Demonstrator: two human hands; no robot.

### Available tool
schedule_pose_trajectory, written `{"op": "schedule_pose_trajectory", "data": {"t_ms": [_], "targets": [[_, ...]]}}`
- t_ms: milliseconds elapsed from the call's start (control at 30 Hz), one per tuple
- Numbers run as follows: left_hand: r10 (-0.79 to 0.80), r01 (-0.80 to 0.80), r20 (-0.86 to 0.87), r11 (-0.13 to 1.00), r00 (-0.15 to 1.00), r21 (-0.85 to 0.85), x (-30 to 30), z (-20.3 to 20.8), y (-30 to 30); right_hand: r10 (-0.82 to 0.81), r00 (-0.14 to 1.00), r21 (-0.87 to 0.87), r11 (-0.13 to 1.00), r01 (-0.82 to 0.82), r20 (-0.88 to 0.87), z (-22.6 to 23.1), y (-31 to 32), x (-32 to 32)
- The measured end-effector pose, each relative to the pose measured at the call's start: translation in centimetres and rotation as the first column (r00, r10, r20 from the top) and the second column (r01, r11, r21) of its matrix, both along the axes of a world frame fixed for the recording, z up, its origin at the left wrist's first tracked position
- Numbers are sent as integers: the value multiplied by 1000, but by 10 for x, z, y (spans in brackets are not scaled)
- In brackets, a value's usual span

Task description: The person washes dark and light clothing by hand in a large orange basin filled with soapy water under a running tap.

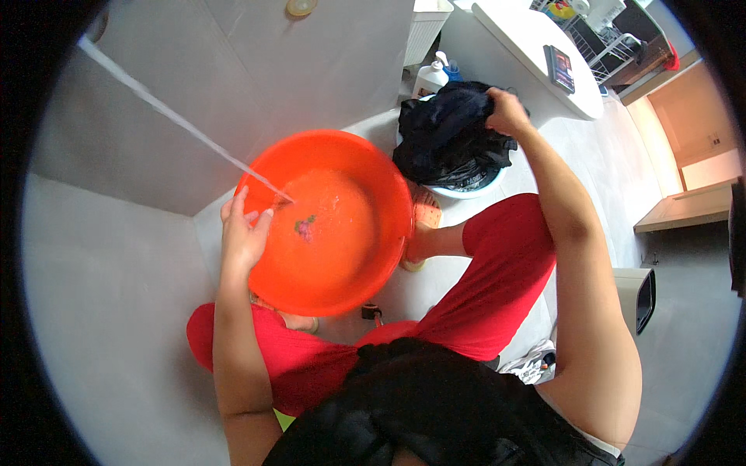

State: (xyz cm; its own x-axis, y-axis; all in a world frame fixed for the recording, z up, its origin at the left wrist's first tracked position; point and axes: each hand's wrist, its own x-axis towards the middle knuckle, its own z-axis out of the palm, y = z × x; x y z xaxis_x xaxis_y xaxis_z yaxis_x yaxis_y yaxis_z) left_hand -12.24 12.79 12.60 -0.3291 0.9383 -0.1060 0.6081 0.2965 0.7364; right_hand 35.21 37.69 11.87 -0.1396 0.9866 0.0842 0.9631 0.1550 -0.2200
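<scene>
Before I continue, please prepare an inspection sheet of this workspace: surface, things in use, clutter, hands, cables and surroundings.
Surface: light grey floor.
Things in use: water stream falling into a large orange basin; dark clothes heaped in a pale tub.
Clutter: white pump bottle near the clothes; phone lying on a white ledge.
Hands: left hand at the basin's left rim, exact grip unclear; right hand gripping the clothes.
Cables: nothing seen.
Surroundings: grey wall at left; wooden door at upper right.

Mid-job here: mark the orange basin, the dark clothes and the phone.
Orange basin (326, 146): head view, far inner wall.
Dark clothes (444, 128): head view, middle of the heap.
Phone (561, 70): head view, screen.
</scene>
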Motion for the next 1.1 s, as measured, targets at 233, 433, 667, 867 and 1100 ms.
{"op": "schedule_pose_trajectory", "data": {"t_ms": [233,433,667,867,1100], "targets": [[8,-8,-1,1000,1000,3,6,3,-1,-5,935,316,941,124,-354,103,-54,-2],[35,-90,476,992,879,92,20,7,1,304,697,410,912,-15,-649,143,-104,-66],[-468,254,430,847,772,467,10,30,-14,442,590,50,826,-562,-675,89,-136,-167],[-43,203,857,977,513,-72,-6,-8,-27,581,590,-148,630,-762,-560,-30,-182,-224],[-249,299,253,937,935,-184,-7,-5,-55,582,682,-336,597,-728,-443,-28,-202,-240]]}}
